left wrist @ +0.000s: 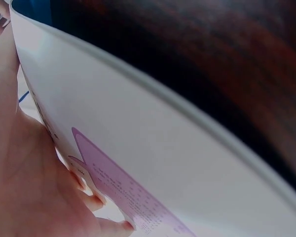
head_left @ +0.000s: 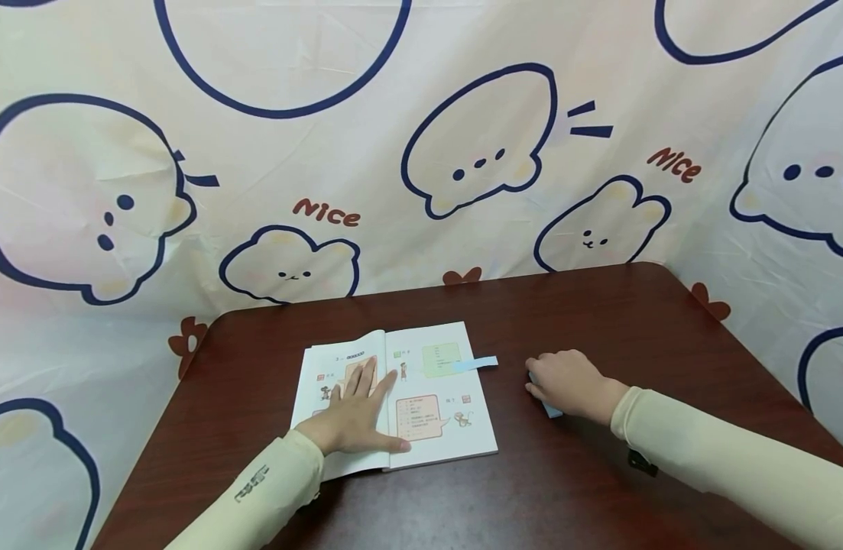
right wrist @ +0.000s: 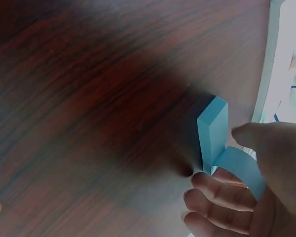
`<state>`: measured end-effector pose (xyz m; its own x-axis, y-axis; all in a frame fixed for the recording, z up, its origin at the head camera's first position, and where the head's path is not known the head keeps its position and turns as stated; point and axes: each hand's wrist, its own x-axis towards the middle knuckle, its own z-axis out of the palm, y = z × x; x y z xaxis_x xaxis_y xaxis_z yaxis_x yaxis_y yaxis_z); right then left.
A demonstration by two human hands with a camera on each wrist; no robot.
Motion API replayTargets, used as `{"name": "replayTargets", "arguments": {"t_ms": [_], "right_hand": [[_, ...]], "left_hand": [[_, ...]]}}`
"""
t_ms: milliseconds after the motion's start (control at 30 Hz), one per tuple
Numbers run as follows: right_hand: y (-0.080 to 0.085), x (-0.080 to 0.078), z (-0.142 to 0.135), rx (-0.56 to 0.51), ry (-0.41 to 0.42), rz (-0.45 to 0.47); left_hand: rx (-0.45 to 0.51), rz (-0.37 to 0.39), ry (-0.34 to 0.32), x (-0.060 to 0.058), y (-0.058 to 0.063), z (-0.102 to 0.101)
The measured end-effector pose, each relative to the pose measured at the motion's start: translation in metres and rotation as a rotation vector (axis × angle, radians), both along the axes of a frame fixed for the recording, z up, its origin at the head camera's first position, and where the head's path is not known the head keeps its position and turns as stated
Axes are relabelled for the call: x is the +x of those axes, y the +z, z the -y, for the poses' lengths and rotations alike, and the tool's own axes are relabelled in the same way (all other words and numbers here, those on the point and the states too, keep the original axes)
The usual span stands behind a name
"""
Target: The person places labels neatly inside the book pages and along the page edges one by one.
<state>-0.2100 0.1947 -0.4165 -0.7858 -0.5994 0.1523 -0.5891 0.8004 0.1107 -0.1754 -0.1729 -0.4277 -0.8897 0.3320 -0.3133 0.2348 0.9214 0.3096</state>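
Head view shows us a shiny brown wood-grain table [head_left: 428,508] and a creased pale cloth wall [head_left: 366,164] with cartoon faces. We see the left hand [head_left: 355,420] spread on an open paper book [head_left: 455,389]; a blue tab [head_left: 479,363] pokes past its page. Right of it, the right hand [head_left: 575,383] has its fingers curled round a bendy strip [right wrist: 241,168] on a thick blue pad [right wrist: 214,133] on the table.

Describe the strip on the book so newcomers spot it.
On the dark table lies an open book. On its right-hand page, a pale blue strip overlaps the green box. Unlike the blue pad at the right hand, it juts past the page's edge.
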Motion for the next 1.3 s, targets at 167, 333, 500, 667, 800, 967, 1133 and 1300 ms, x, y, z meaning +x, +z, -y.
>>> {"name": "replayTargets", "arguments": {"t_ms": [167,333,500,667,800,967,1133,1300], "right_hand": [[0.005,-0.003,-0.003,-0.019,-0.067,0.15],[0.013,-0.006,-0.004,-0.116,-0.12,0.329],[0.018,-0.009,-0.005,-0.214,-0.136,0.456],[0.015,-0.013,-0.01,-0.339,-0.133,0.57],[0.007,-0.018,-0.018,-0.441,-0.141,0.645],[-0.002,-0.023,-0.024,-0.494,-0.113,0.664],[-0.007,-0.024,-0.026,-0.524,-0.098,0.645],[-0.012,-0.023,-0.03,-0.54,-0.116,0.589]], "left_hand": [[-0.008,-0.003,0.005,-0.001,-0.002,0.0],[-0.007,-0.003,0.006,-0.001,-0.002,-0.001],[-0.008,-0.002,0.003,-0.001,-0.002,0.0],[-0.004,-0.004,0.003,0.001,0.0,0.001],[0.001,-0.003,0.004,0.001,0.0,0.001],[-0.005,-0.007,0.003,0.001,0.0,0.001],[-0.01,-0.017,-0.003,0.0,-0.001,0.001],[-0.003,-0.009,-0.001,0.0,-0.002,0.0]]}}
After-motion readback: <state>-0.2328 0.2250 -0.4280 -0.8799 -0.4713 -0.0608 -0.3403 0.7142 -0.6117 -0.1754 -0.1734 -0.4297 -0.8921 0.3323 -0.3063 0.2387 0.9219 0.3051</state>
